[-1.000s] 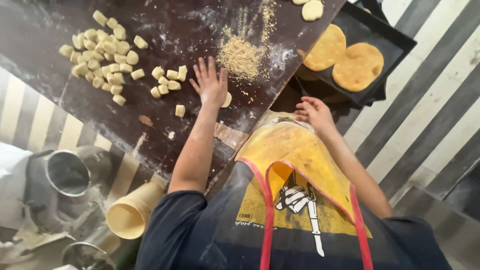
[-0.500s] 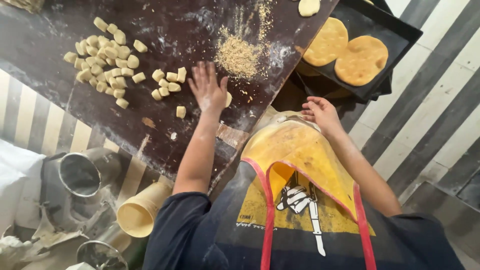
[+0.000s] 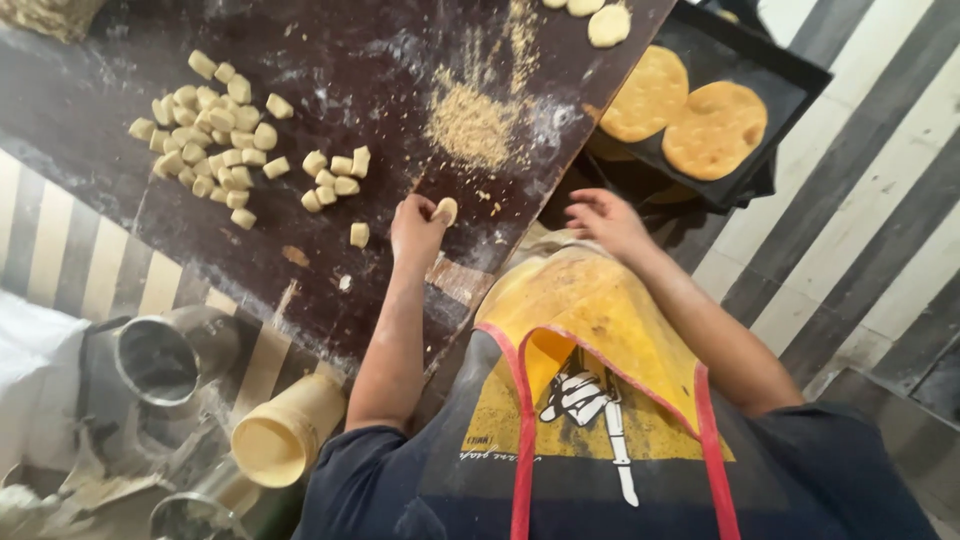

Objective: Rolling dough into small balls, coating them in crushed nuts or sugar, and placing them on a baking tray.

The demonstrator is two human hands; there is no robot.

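On the dark, flour-dusted worktop (image 3: 330, 60) the left hand (image 3: 418, 228) rests near the front edge, its fingers (image 3: 432, 212) curled around one small dough piece (image 3: 446, 209), pinched at the tips. The left forearm runs straight back from the worktop toward the body, elbow bent low.

The right hand (image 3: 606, 218) hovers just off the worktop's edge, to the right of the dough piece and apart from it; its fingers are loosely spread and released, holding nothing. The right forearm slants down and away over a yellow apron (image 3: 590, 330) with red straps.

Counting out from the held dough piece: one single cut piece (image 3: 359, 235) lies to its left, then a small cluster of about seven pieces (image 3: 335, 175), and farther left a heap of cut dough pieces (image 3: 205, 140), about thirty, too piled to count exactly. Beyond the dough piece, farther from the body, sits one mound of brownish crumbs (image 3: 470, 125). Further still, at the worktop's far corner, lie three pale dough rounds (image 3: 608, 25), partly cut off by the frame.

To the right of the dough piece, past the worktop's edge, a black baking tray (image 3: 790, 75) carries two flat golden discs (image 3: 680, 110) touching side by side.
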